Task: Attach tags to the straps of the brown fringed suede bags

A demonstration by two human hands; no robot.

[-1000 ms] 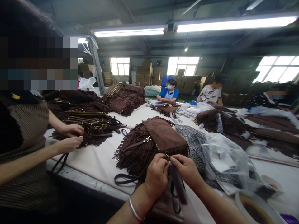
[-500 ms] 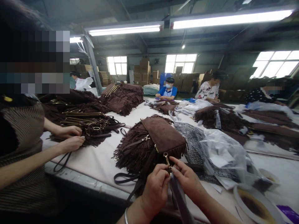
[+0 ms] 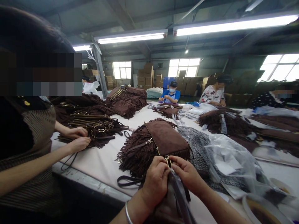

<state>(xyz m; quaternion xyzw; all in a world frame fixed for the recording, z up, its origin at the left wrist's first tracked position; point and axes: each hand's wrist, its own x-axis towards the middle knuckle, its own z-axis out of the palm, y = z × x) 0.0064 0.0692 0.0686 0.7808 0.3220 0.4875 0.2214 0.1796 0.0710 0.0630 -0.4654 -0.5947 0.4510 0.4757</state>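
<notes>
A dark brown fringed bag (image 3: 169,138) lies on the table in front of me. At its near corner is a gold metal clasp (image 3: 167,161), joined to a strap (image 3: 179,194) in a greyish wrapping that hangs toward me. My left hand (image 3: 155,175), with a bangle at the wrist, is closed in a pinch at the clasp's left side, where the strap begins. From the right, my right hand (image 3: 188,172) pinches the clasp between thumb and fingers. The fingertips partly hide the joint. A dark strap loop (image 3: 127,181) sticks out left of my left hand.
At left, a co-worker's hands (image 3: 80,140) handle a pile of brown fringed bags (image 3: 93,124). Right of my bag lie grey woven fabric (image 3: 193,140), a clear plastic bag (image 3: 233,155) and a tape roll (image 3: 263,208). Other people sit across the table.
The view has tilted and shifted, so the scene sits lower and further right. My hands have drawn closer around the clasp, which now stands nearer the bag's edge.
</notes>
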